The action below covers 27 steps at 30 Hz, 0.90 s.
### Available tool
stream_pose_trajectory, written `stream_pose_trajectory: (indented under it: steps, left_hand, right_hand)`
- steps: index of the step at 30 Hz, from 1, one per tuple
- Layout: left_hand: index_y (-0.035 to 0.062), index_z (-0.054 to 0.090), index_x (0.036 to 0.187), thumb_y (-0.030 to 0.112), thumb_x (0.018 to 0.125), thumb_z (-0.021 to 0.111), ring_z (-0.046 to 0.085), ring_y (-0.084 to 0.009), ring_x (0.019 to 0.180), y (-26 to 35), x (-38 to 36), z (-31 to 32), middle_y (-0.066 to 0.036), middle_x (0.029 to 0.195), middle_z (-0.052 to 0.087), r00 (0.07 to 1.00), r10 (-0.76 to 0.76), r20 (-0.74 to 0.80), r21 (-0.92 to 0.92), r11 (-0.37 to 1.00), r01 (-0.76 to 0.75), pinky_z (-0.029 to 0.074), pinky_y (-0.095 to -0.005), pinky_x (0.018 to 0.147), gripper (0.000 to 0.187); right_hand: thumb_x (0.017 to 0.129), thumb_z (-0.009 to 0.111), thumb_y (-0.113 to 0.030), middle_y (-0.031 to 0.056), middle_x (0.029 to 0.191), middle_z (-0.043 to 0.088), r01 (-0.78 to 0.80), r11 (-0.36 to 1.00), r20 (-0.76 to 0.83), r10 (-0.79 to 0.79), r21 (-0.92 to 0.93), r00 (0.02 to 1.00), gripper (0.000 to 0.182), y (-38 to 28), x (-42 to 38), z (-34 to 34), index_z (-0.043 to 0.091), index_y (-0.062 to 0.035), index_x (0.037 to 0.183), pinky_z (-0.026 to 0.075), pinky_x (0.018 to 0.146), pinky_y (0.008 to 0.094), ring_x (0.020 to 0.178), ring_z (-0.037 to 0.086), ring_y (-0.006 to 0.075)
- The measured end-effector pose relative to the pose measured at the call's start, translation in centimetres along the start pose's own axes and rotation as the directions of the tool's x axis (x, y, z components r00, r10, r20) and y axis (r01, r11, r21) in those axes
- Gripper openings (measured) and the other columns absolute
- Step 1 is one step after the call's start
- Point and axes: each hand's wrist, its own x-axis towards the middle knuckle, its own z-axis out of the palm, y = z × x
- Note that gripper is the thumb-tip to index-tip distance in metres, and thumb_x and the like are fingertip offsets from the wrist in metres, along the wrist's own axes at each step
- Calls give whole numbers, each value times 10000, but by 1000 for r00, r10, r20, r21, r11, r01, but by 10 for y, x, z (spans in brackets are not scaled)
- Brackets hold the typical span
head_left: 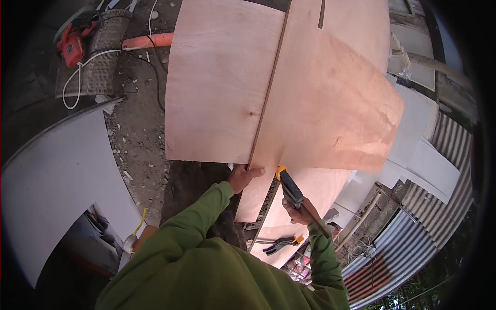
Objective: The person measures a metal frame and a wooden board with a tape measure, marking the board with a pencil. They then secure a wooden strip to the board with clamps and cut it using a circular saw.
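Observation:
My left hand (245, 178) is closed on the near edge of the plywood, at the narrow plywood strip (254, 199), with the thumb on top and the other fingers partly hidden. My right hand (301, 211) grips a black bar clamp (291, 189) with orange-yellow jaw pads, its upper end close to the near edge of a plywood panel (330, 103). Left of that panel lies another plywood sheet (217, 82), and a long raised edge runs between them. A second bar clamp (283, 244) rests on a lower plywood board (281, 219).
A red power tool (72, 47) with a cord sits on a woven mat (101, 57) at the upper left. A large pale panel (62, 160) stands at left. Corrugated metal sheets (408, 232) and white boards (418, 160) are at right. Gravelly ground (137, 139) shows beside the plywood.

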Motion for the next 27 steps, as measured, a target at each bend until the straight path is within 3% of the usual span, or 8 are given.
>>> stream_pose_trajectory:
  steps: [3,7,10,12,13,15,18,27]
  left_hand:
    - [-12,607,1043,232,776,675,553,-162,941,5,-2,3,-76,992,619,1000,16,-10,-25,1000,-16,428,-310,865,369]
    - [-12,620,1022,235,776,679,558,-164,943,2,-2,3,-77,971,625,1000,12,-20,-27,1000,-13,428,-309,866,354]
    - [-12,619,1032,235,776,681,558,-165,938,3,-3,3,-78,978,626,999,30,-21,-9,1000,-30,429,-310,867,361]
    - [-12,620,1033,234,776,682,558,-167,931,-1,-1,2,-79,975,626,1000,12,-21,-18,1000,-13,429,-312,865,362]
    - [-13,620,1034,234,775,682,559,-168,925,-3,-1,3,-81,972,626,1000,-6,-23,-29,1000,5,430,-314,863,363]
    - [-14,619,1034,235,773,684,557,-168,920,1,-2,5,-82,970,624,999,-9,-30,-47,999,7,430,-314,859,366]
    - [-15,616,1037,236,770,687,555,-168,916,1,-2,5,-83,968,620,999,6,-36,-64,998,-9,430,-316,854,373]
    - [-22,607,1042,231,768,688,551,-167,927,7,-6,6,-87,979,617,999,10,-34,-61,998,-12,426,-315,858,381]
  right_hand:
    - [872,526,-528,188,719,630,147,964,-190,-191,-222,963,467,-7,0,3,588,-113,1078,499,608,467,723,634,399]
    - [875,526,-508,176,706,633,56,922,-262,-166,-383,951,445,-28,-13,0,569,-134,1112,492,598,451,694,628,386]
    - [872,564,-431,168,725,635,147,874,-279,-301,-463,912,404,-33,-11,1,537,-138,1149,484,594,422,689,619,380]
    - [833,635,-147,84,761,604,436,794,-315,-581,-423,751,282,-36,-6,0,544,-84,1093,497,628,315,677,603,238]
    - [833,635,-147,84,761,604,436,794,-315,-581,-425,750,282,-32,-5,0,544,-84,1093,497,628,315,677,603,238]
    - [804,601,6,3,776,524,296,941,-92,-284,166,954,276,-22,0,0,504,-65,1052,431,603,231,667,499,119]
    - [810,555,41,-39,740,430,345,934,-127,-333,93,934,250,-17,3,0,475,-74,1016,365,576,196,652,392,62]
    - [828,585,5,-26,738,462,390,913,-127,-376,114,918,217,-23,6,-5,485,-64,1009,388,598,218,663,412,76]
